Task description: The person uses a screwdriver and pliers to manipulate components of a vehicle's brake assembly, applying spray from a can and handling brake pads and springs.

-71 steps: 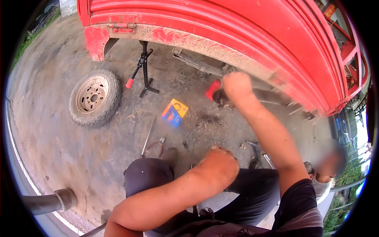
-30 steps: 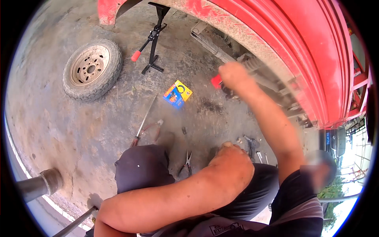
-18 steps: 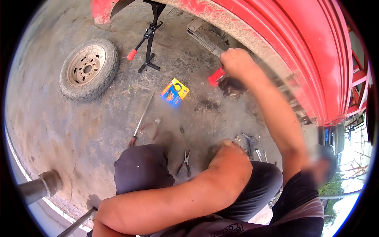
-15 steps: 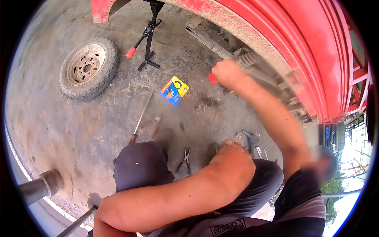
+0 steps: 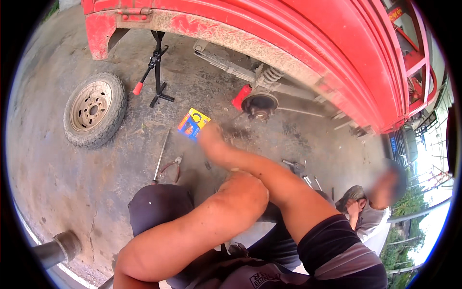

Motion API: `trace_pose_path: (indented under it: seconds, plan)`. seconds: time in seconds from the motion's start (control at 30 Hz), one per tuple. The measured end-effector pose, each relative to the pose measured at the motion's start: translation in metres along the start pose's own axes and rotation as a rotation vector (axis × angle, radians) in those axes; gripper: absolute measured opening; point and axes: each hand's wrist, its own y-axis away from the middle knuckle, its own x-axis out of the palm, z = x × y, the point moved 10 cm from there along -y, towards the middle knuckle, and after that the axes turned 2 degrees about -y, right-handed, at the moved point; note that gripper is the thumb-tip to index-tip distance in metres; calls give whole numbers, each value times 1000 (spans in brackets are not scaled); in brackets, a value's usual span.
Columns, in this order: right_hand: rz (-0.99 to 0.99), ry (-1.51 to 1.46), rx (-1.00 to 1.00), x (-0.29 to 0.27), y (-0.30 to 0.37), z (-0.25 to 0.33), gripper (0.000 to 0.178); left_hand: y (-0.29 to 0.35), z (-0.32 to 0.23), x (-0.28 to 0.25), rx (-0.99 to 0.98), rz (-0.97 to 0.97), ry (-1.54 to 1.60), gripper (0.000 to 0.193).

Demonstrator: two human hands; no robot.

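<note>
My right hand (image 5: pixel 210 136) reaches out low over the floor to the right edge of a yellow and blue box (image 5: pixel 192 120). It overlaps the box's edge; whether it touches or grips it I cannot tell, as the fingers are blurred and hidden. My left hand (image 5: pixel 243 189) is bent at the wrist in front of my knees, beside my right forearm, its fingers out of sight. Beyond the box, a round wheel hub (image 5: pixel 260 105) hangs under a red vehicle (image 5: pixel 288 33), next to a red jack-like object (image 5: pixel 241 97).
Left of the box lie a long screwdriver (image 5: pixel 162 154) and red-handled pliers (image 5: pixel 173 166). Several metal tools (image 5: pixel 294 165) rest at the right. A removed wheel (image 5: pixel 96 111) and a black stand (image 5: pixel 158 72) are farther left. Another person (image 5: pixel 370 207) sits at right.
My right hand has come back from the vehicle's underside to the box, uncovering the hub and the red object. The view has shifted; the box seems to lie where it was.
</note>
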Motion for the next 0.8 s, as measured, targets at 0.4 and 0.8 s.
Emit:
trace_pose_path:
  seconds: [0.4,0.8]
  plan:
    - [-402,-409,57,-1,48,-66,23,26,24,-39,-78,-45,28,14]
    - [-696,-1173,594,2,243,-174,28,4,-1,-22,-8,59,-98,18]
